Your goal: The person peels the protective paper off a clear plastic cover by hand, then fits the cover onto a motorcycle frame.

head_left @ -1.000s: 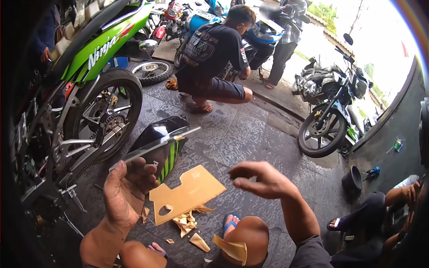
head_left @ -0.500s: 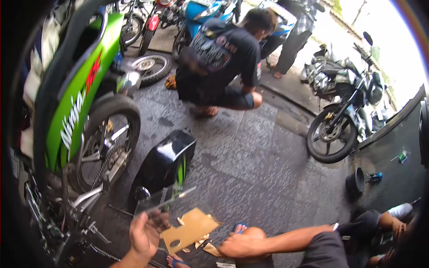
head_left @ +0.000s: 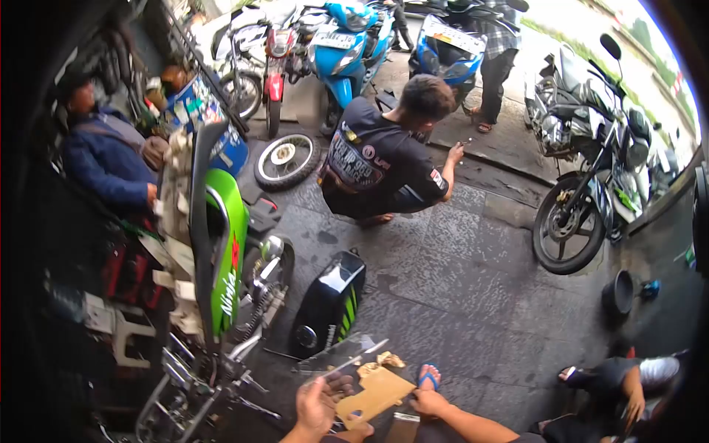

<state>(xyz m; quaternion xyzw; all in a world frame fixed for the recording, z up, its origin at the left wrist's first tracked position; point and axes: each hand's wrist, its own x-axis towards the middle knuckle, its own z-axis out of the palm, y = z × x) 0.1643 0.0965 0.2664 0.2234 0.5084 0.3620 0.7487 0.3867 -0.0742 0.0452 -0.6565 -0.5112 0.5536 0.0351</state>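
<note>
My left hand [head_left: 316, 407] is curled around the lower edge of a clear sheet [head_left: 336, 353], which is tilted and see-through. Low in front of me, a tan card sheet [head_left: 375, 396] has an oval hole near its lower left end. My right hand [head_left: 430, 403] is closed at the right corner of this card, seemingly pinching it; its fingertips are partly hidden. Crumpled tan scraps [head_left: 390, 360] show just beyond the card. A foot in a blue sandal [head_left: 428, 377] is beside the right hand.
A black fuel tank [head_left: 329, 306] with green stripes lies on the dark tiles. To the left stands a partly stripped green motorcycle [head_left: 227, 258]. A person in a black shirt [head_left: 377, 159] squats ahead near a loose wheel [head_left: 286, 161]. A black motorcycle [head_left: 572, 199] stands right, near a bucket [head_left: 617, 292].
The view has swung left and up, showing a seated person at left. My right hand has come to the card's corner. The squatting person now has a forearm raised.
</note>
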